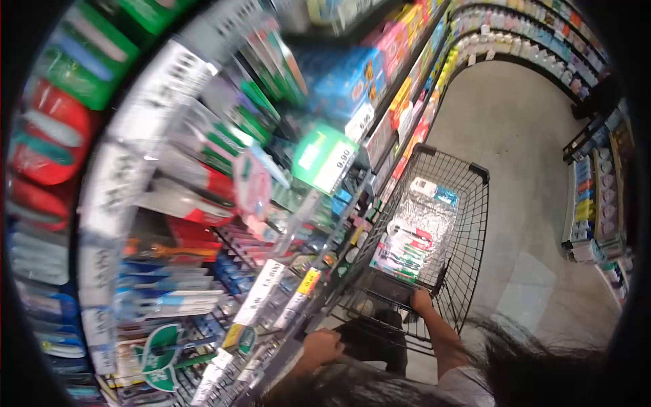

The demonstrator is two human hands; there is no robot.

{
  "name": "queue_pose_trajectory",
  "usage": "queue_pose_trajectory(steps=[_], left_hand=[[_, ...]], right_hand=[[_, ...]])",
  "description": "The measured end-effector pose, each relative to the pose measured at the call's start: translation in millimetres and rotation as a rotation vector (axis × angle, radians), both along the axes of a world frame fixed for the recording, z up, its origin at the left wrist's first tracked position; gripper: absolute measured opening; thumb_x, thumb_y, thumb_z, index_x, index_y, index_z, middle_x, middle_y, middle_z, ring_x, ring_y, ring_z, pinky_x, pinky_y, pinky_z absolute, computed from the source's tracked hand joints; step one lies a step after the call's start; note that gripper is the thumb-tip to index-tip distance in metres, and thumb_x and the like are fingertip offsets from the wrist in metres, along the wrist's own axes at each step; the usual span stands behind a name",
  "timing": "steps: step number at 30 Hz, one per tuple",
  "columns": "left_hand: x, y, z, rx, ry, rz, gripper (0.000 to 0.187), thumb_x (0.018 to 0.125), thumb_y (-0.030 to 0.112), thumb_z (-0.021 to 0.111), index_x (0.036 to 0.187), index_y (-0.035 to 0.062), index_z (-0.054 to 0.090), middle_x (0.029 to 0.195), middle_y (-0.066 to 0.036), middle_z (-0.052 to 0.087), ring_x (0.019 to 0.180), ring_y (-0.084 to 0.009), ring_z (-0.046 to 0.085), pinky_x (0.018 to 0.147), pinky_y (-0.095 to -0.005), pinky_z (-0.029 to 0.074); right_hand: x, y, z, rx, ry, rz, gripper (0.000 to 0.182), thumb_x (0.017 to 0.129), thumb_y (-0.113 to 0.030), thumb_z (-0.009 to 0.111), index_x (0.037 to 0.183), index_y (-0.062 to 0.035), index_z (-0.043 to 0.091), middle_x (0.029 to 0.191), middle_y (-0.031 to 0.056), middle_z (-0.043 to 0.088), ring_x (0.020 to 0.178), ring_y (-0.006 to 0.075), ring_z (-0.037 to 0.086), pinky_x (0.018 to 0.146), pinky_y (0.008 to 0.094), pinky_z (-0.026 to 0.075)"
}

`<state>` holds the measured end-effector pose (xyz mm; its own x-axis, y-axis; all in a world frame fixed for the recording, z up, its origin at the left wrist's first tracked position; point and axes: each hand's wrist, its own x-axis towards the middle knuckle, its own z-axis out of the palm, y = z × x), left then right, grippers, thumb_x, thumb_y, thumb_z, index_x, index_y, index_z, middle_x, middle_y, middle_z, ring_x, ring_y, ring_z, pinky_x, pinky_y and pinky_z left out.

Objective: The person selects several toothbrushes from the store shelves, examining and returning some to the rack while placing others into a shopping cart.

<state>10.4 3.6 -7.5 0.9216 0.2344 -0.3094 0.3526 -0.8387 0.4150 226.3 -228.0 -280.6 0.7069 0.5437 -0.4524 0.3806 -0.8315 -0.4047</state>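
Observation:
A black wire shopping cart (468,224) stands in the aisle. My right hand (421,300) is closed round its handle at the near end. Inside the cart lie a shiny silver package (434,220), a white and blue pack (434,191) and several toothbrush packs (400,254). My left hand (323,346) is beside the shelf edge, left of the cart handle. Its fingers look curled, but whether anything is in them is hidden.
Shelves of packaged toothbrushes (169,298) with price labels (258,292) line the left. Curved shelves of bottles (522,47) stand at the far end. On the right are another shelf (584,197) and a person in dark clothes (600,95). Grey floor (508,122) runs beside the cart.

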Motion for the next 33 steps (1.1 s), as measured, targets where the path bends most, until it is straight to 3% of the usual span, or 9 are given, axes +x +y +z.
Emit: queue_pose_trajectory(steps=[2, 3, 9, 12, 19, 22, 24, 28, 33], left_hand=[[-5, -1, 0, 0.035, 0.085, -0.028, 0.023, 0.068, 0.03, 0.055, 0.064, 0.0073, 0.059, 0.064, -0.011, 0.059, 0.065, -0.0283, 0.06, 0.057, -0.0418, 0.049], [-4, -3, 4, 0.045, 0.122, -0.037, 0.024, 0.069, 0.031, 0.054, 0.066, 0.0077, 0.061, 0.066, -0.012, 0.06, 0.067, -0.0291, 0.06, 0.058, -0.0421, 0.049], [-10, 1, 25, 0.004, 0.209, -0.1, 0.032, 0.074, 0.036, 0.049, 0.077, 0.0088, 0.066, 0.077, -0.016, 0.063, 0.076, -0.0323, 0.062, 0.068, -0.0449, 0.049], [-18, 5, 27, -0.053, 0.25, -0.138, 0.037, 0.077, 0.036, 0.045, 0.086, 0.0067, 0.066, 0.085, -0.017, 0.064, 0.083, -0.0328, 0.062, 0.072, -0.0448, 0.049], [-34, 11, -6, -0.035, -0.008, -0.17, 0.037, 0.074, 0.04, 0.049, 0.073, 0.006, 0.065, 0.071, -0.014, 0.063, 0.069, -0.0316, 0.062, 0.063, -0.0447, 0.049], [-39, 13, -18, -0.017, -0.035, -0.18, 0.037, 0.074, 0.04, 0.049, 0.072, 0.0066, 0.065, 0.071, -0.014, 0.063, 0.068, -0.0313, 0.062, 0.064, -0.0441, 0.049], [-39, 12, -20, -0.025, -0.047, -0.188, 0.037, 0.075, 0.04, 0.049, 0.072, 0.0069, 0.065, 0.071, -0.015, 0.063, 0.068, -0.0311, 0.062, 0.064, -0.0436, 0.049], [-38, 15, -26, 0.006, -0.002, -0.255, 0.038, 0.076, 0.04, 0.048, 0.072, 0.0074, 0.066, 0.073, -0.015, 0.064, 0.071, -0.0305, 0.063, 0.066, -0.0418, 0.05], [-40, 16, -6, 0.007, 0.016, -0.221, 0.039, 0.077, 0.04, 0.048, 0.073, 0.0064, 0.067, 0.075, -0.016, 0.064, 0.072, -0.0297, 0.063, 0.067, -0.0398, 0.05]], right_hand=[[-9, -1, 13, -0.036, -0.039, 0.021, 0.024, 0.072, -0.019, 0.052, 0.083, 0.0002, 0.061, 0.085, 0.0241, 0.059, 0.085, 0.0383, 0.057, 0.076, 0.0444, 0.047], [-10, 3, 15, -0.144, 0.042, 0.037, 0.029, 0.075, -0.026, 0.053, 0.09, -0.0031, 0.062, 0.098, 0.0171, 0.06, 0.094, 0.0349, 0.056, 0.08, 0.0421, 0.046], [-16, 17, 57, -0.214, 0.101, 0.156, 0.036, 0.072, -0.039, 0.056, 0.093, -0.0108, 0.065, 0.096, 0.0156, 0.062, 0.092, 0.0305, 0.058, 0.079, 0.0406, 0.047], [-22, 14, 80, 0.023, -0.058, 0.175, 0.037, 0.074, -0.037, 0.054, 0.099, -0.0102, 0.063, 0.088, 0.0175, 0.063, 0.086, 0.0343, 0.06, 0.073, 0.0432, 0.048], [-51, 37, 125, 0.129, -0.023, -0.075, 0.031, 0.075, -0.033, 0.06, 0.093, -0.0083, 0.065, 0.079, 0.0176, 0.064, 0.077, 0.031, 0.063, 0.069, 0.0386, 0.049], [-57, 75, 156, 0.292, -0.225, -0.061, 0.028, 0.077, -0.031, 0.059, 0.086, -0.0048, 0.063, 0.073, 0.0184, 0.061, 0.069, 0.0302, 0.062, 0.061, 0.0391, 0.047], [-66, 122, 235, 0.525, -0.211, -0.069, 0.025, 0.079, -0.026, 0.057, 0.079, -0.0017, 0.06, 0.066, 0.0176, 0.058, 0.063, 0.0333, 0.058, 0.058, 0.04, 0.045], [-71, 226, 357, 1.095, -0.234, 0.046, 0.012, 0.079, -0.013, 0.062, 0.081, -0.0026, 0.056, 0.063, 0.0067, 0.05, 0.054, 0.0146, 0.049, 0.051, 0.0279, 0.04], [-85, 325, 464, 1.288, -0.229, 0.24, 0.05, 0.069, -0.018, 0.071, 0.11, -0.003, 0.047, 0.096, 0.0107, 0.051, 0.085, 0.0213, 0.052, 0.068, 0.0311, 0.043]])
